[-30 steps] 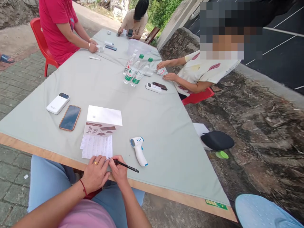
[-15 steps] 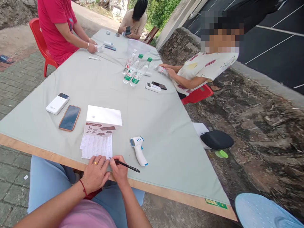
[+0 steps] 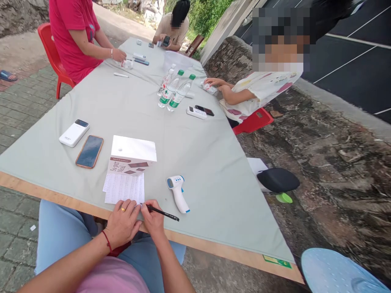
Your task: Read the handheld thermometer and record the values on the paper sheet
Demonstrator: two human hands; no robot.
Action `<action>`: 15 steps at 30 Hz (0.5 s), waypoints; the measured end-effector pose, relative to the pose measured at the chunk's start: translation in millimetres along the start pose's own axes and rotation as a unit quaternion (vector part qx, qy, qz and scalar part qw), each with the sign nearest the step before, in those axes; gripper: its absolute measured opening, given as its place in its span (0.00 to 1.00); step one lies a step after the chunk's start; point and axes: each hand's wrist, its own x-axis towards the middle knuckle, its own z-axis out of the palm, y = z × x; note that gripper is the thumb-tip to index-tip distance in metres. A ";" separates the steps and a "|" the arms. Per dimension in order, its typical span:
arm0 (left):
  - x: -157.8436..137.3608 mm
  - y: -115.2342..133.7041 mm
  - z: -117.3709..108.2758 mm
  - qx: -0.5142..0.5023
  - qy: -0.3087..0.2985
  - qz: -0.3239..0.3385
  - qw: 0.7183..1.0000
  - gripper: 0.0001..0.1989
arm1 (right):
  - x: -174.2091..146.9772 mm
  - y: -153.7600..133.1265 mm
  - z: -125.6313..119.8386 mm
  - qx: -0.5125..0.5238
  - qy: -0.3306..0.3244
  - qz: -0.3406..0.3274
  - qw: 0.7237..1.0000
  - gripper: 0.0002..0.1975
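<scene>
At the table's near edge, my right hand [image 3: 153, 219] pinches a black pen [image 3: 165, 213], its tip at the lower right corner of a sheet of paper [image 3: 125, 191] covered in small handwriting. My left hand [image 3: 124, 221], with a gold ring, lies flat over the sheet's bottom edge, fingers stretched and touching beside the right hand. A white and brown box [image 3: 133, 149] printed "Super Meal" rests on the paper's upper part. To the right lies a white infrared thermometer [image 3: 179, 194]. A phone [image 3: 89, 151] and a white power bank [image 3: 74, 133] are on the left.
Several water bottles [image 3: 175, 95] stand mid-table before a clear plastic tub [image 3: 177, 61]. Two more phone-like devices [image 3: 196, 112] lie at right. Three people sit around the table [image 3: 214, 195]. A light blue hat-like object [image 3: 342, 270] is at lower right.
My hands and the pen stay nearly still. The person on the right shifts their hands over a clear package, and the person in red lifts a hand from a plastic wrapper.
</scene>
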 end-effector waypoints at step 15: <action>0.4 0.1 -0.9 0.001 -0.002 -0.001 1.000 0.21 | -0.2 1.6 0.4 0.003 0.019 -0.012 1.000 0.08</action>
